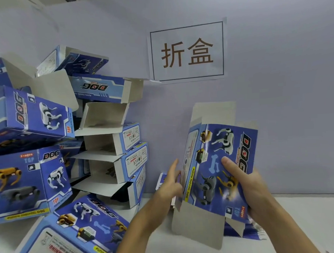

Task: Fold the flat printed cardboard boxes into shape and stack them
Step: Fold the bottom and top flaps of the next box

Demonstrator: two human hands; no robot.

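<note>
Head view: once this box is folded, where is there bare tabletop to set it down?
Bare table lies right of the right hand, up to the wall. A narrower strip runs between the forearms, below the held box. The left is crowded: the pile of folded boxes fills it, with flat blanks under the held box.

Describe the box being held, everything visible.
The box is blue printed cardboard showing robot dogs, a bone and "DOG" lettering, with plain grey flaps open at top and bottom. It is held up and tilted before the wall, partly opened rather than flat. The right hand grips its right edge, thumb across the printed face; the left hand touches its left edge with fingers extended.
</note>
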